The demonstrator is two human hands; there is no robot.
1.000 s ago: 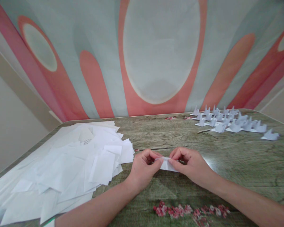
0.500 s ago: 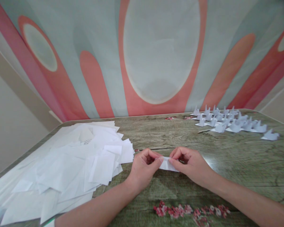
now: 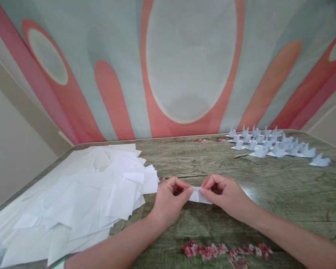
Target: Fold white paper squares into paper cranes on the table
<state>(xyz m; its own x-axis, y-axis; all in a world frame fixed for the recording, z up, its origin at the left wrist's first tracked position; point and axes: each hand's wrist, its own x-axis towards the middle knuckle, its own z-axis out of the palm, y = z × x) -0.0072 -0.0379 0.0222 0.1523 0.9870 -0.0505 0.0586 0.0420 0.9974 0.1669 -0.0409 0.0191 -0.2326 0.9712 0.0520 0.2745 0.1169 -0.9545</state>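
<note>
Backed by a pale grey-green, coral-patterned backdrop (image 3: 126, 45), flanked by plain greyish side walls (image 3: 12, 127), furnished with a round-cornered, brownish-green, wood-grain table (image 3: 182, 158), patterned with pink blossoms (image 3: 212, 249) and catching a whitish glint (image 3: 249, 193) right of centre

One head view, forward and down from close above the tabletop (image 3: 285, 198), toward the patterned backdrop (image 3: 192, 67).

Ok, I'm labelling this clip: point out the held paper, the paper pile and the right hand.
Held paper (image 3: 198, 197), head view: its near face.
Paper pile (image 3: 81, 201), head view: the middle of its top.
Right hand (image 3: 229, 193), head view: the back of the hand.
</note>
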